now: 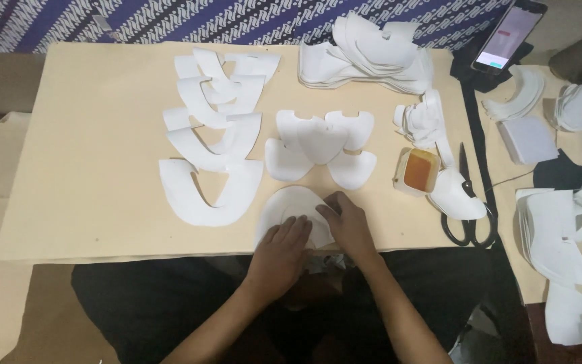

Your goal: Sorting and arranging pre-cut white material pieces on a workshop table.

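Rounded white cut piece (289, 205): lies at the near edge of the tan tabletop (95, 168), under both hands. Left hand (281, 251): fingers flat, extended, pressing its near part. Right hand (346, 222): fingers bent, fingertips pressing its right edge. Small square container (417, 172): orange-brown paste inside, right of the piece. Black scissors (467, 216): beside container.

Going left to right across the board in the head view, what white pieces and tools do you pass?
Column of U-shaped white pieces → cluster of rounded white pieces → small tub of orange paste → black scissors → phone.
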